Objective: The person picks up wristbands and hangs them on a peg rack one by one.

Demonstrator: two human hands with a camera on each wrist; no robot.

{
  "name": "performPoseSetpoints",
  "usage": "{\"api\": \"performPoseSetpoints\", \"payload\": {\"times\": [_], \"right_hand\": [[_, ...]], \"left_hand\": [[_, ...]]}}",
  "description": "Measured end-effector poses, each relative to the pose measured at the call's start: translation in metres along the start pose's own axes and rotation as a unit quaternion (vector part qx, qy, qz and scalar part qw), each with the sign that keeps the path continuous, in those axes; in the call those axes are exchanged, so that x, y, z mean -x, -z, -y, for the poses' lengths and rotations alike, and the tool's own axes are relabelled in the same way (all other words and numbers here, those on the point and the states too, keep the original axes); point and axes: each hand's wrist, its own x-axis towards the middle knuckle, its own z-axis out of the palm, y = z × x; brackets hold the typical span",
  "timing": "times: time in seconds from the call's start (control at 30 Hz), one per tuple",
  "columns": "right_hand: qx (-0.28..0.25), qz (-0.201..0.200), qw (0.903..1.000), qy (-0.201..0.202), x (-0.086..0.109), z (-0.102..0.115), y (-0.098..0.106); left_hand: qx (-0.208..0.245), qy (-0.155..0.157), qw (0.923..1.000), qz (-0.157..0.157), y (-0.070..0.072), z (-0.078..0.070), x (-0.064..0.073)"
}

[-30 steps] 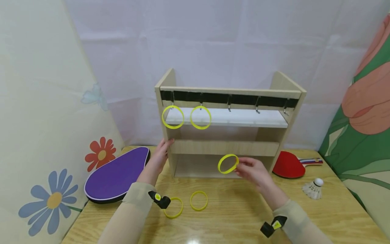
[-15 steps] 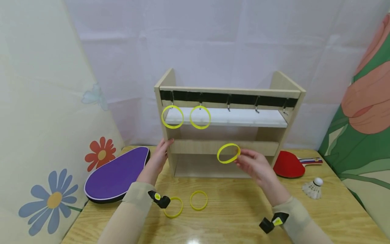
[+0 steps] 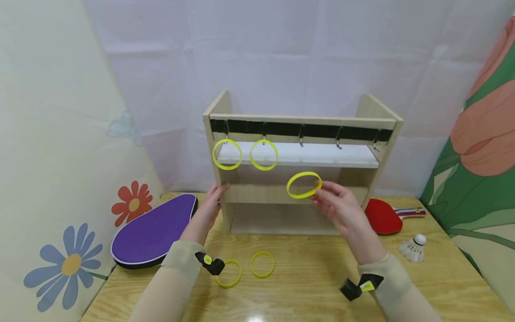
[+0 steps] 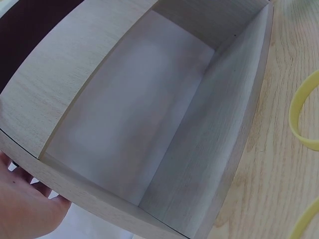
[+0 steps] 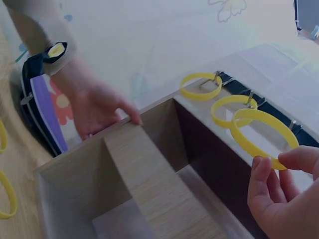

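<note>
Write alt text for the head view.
A person's right hand pinches a yellow ring in front of a wooden shelf with five hooks, the left two holding rings; the left hand holds the shelf's left side. Also on the table: two more rings, a purple paddle case, red table tennis paddle and shuttlecock.

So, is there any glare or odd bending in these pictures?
Head view: a glare spot on the wooden table, at the bottom edge; left wrist view: edges of the shelf look bowed; right wrist view: the pale backdrop is washed out toward the upper right, the held yellow ring fairly clear.
</note>
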Motion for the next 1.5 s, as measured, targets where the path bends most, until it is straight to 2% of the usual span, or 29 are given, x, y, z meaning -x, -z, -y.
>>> {"api": "performPoseSetpoints", "payload": {"times": [0.4, 0.63, 1.0, 1.5], "right_hand": [[-0.007, -0.031, 0.9992, 0.022, 0.002, 0.023, -0.016], [-0.06, -0.044, 0.9965, 0.039, -0.004, 0.03, -0.026], [-0.138, -0.055, 0.9871, 0.059, -0.019, 0.033, -0.033], [-0.147, -0.082, 0.9848, 0.046, -0.033, 0.019, -0.029]], "left_hand": [[0.001, 0.004, 1.0, -0.001, 0.0, 0.0, 0.0], [0.0, 0.008, 1.0, 0.0, 0.001, -0.002, 0.001], [0.001, 0.009, 0.9999, -0.006, 0.002, -0.001, 0.001], [0.005, 0.007, 1.0, 0.0, 0.0, -0.001, 0.001]]}}
